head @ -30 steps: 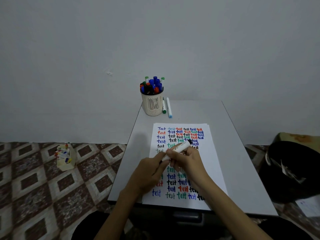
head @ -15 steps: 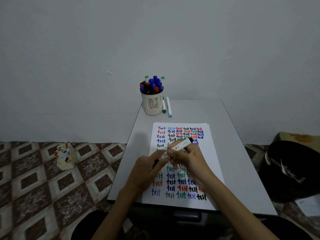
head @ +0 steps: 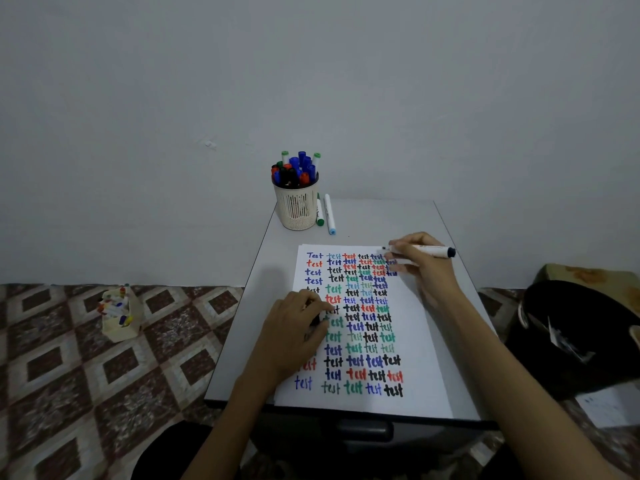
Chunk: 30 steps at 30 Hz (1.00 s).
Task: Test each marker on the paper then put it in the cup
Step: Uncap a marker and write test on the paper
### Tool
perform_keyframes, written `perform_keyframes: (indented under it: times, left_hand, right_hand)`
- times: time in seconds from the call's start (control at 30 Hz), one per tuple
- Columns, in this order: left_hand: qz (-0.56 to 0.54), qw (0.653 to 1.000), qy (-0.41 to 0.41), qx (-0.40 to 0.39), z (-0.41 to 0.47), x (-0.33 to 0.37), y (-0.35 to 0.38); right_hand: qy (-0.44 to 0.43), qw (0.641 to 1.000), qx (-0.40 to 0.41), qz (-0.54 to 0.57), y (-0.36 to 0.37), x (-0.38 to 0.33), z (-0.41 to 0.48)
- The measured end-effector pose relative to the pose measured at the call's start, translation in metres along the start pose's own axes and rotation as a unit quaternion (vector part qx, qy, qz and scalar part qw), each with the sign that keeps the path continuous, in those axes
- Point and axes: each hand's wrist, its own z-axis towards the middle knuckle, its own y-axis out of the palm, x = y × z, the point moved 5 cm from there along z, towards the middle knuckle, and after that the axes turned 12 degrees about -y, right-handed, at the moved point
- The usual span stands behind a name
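My right hand (head: 424, 268) grips a white marker (head: 431, 251) with a dark rear end, its tip pointing left at the top right corner of the paper (head: 424, 358). The paper is covered with rows of the word "test" in blue, red, green and black. My left hand (head: 294, 336) rests on the paper's left side, its fingers curled round a small dark cap (head: 315, 320), mostly hidden. A cream mesh cup (head: 298, 209) full of several markers stands at the table's far left. Beside it lie a green-capped marker (head: 319, 213) and a light-blue-capped marker (head: 329, 214).
The small grey table (head: 381, 220) stands against a plain wall. On the tiled floor to the left sits a cream box of markers (head: 119, 317). A black bag (head: 571, 341) lies at the right of the table.
The hands have come apart: my right hand carried the uncapped marker up and right to the paper's top corner. My left hand dropped onto the paper with the cap.
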Motion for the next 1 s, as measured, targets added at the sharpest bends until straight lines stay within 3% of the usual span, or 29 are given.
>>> perform_keyframes:
  times: [0.1, 0.23, 0.33, 0.63, 1.0]
  left_hand:
    - [-0.003, 1.000, 0.000, 0.000, 0.000, -0.001, 0.001]
    - [-0.006, 1.000, -0.003, -0.005, 0.000, -0.003, 0.002]
    - [-0.004, 1.000, -0.010, -0.008, 0.001, -0.004, 0.003]
    - [-0.008, 1.000, -0.015, -0.002, 0.000, -0.003, 0.002]
    - [-0.007, 1.000, -0.014, -0.001, 0.000, -0.004, 0.003]
  right_hand:
    - [0.001, 0.997, -0.031, -0.068, 0.000, 0.006, 0.003]
    - [-0.016, 0.994, 0.013, -0.105, -0.005, 0.013, 0.004]
    - [-0.024, 0.991, 0.001, -0.134, -0.004, 0.016, 0.005]
    - [-0.018, 0.989, -0.024, -0.145, -0.003, 0.024, 0.007]
    - [-0.070, 0.976, -0.034, -0.204, -0.002, 0.026, 0.009]
